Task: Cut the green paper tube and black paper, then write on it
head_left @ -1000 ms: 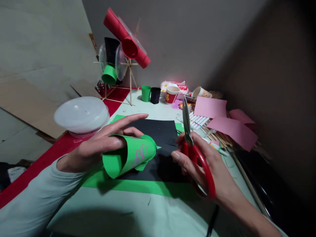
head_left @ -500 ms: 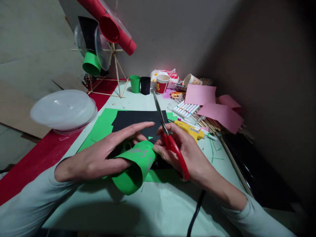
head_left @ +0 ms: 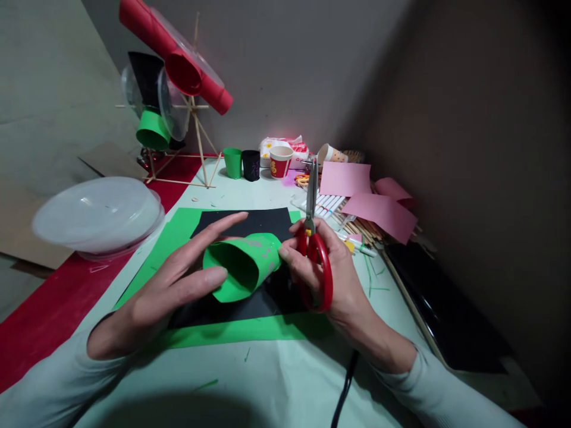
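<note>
A green paper-covered cup or tube (head_left: 263, 252), with purple pen marks on its side, tilts above the black paper (head_left: 250, 306), its wide mouth toward the left. My right hand (head_left: 330, 261) pinches its narrow end between thumb and finger. That same hand also carries red-handled scissors (head_left: 319, 255), their blades closed and pointing up. Around the wide mouth, my left hand (head_left: 178, 276) spreads its thumb and fingers apart. The left thumb lies against or just in front of the rim; contact is unclear. Beneath the black paper lie green sheets (head_left: 196, 339).
Left are stacked clear plastic lids (head_left: 102, 208) and a stick frame (head_left: 200, 142) with red, black and green paper tubes. Behind stand a green cup (head_left: 232, 163), a black cup (head_left: 250, 165) and a red paper cup (head_left: 281, 162). Pink paper (head_left: 381, 214), markers and sticks lie right.
My left hand has loosened, its thumb now out of the cup's mouth. The cup has turned, with its mouth more toward me. The scissors have swung upright. The camera view has shifted.
</note>
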Available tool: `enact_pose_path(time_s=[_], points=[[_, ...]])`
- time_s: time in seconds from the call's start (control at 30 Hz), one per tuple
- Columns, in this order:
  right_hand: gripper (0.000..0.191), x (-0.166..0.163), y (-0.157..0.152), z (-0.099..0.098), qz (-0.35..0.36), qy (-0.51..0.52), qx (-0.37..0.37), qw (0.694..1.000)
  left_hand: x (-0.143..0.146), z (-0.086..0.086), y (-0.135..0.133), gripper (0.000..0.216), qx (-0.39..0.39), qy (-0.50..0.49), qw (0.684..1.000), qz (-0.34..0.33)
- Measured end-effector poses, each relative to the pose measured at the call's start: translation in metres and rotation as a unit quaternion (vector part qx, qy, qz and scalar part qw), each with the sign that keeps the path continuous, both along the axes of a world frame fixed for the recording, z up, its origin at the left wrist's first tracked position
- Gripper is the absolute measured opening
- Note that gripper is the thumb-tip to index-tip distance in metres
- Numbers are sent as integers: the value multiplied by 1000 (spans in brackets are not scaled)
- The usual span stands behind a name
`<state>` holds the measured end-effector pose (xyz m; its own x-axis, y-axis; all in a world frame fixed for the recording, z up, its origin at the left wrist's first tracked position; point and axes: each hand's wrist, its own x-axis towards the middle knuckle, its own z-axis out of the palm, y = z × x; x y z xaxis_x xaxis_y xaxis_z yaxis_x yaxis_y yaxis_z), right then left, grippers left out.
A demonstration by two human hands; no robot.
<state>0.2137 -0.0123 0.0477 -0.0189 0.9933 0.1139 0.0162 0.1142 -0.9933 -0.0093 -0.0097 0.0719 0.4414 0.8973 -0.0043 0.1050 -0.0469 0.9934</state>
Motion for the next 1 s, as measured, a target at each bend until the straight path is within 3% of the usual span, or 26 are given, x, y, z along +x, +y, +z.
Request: enact_pose_path(time_s=[0.1, 0.2, 0.4, 0.63, 0.87, 1.0], points=[[40, 0, -1, 0, 6, 25, -2, 1000, 3, -3, -2, 71, -134, -116, 983, -39], [41, 0, -2, 1, 9, 22, -16, 1000, 3, -7, -1, 68, -183, -184, 965, -41], [28, 11, -4, 8, -19, -126, 26, 991, -4, 1, 2, 55, -164, -223, 961, 31], [14, 9, -16, 18, 16, -309, 138, 941, -10, 11, 9, 51, -64, -276, 946, 157], [14, 4, -22, 15, 88, -350, 125, 924, -8, 14, 7, 51, 14, -247, 960, 128], [15, 5, -21, 13, 112, -348, 105, 925, -8, 11, 5, 57, -9, -275, 953, 130]])
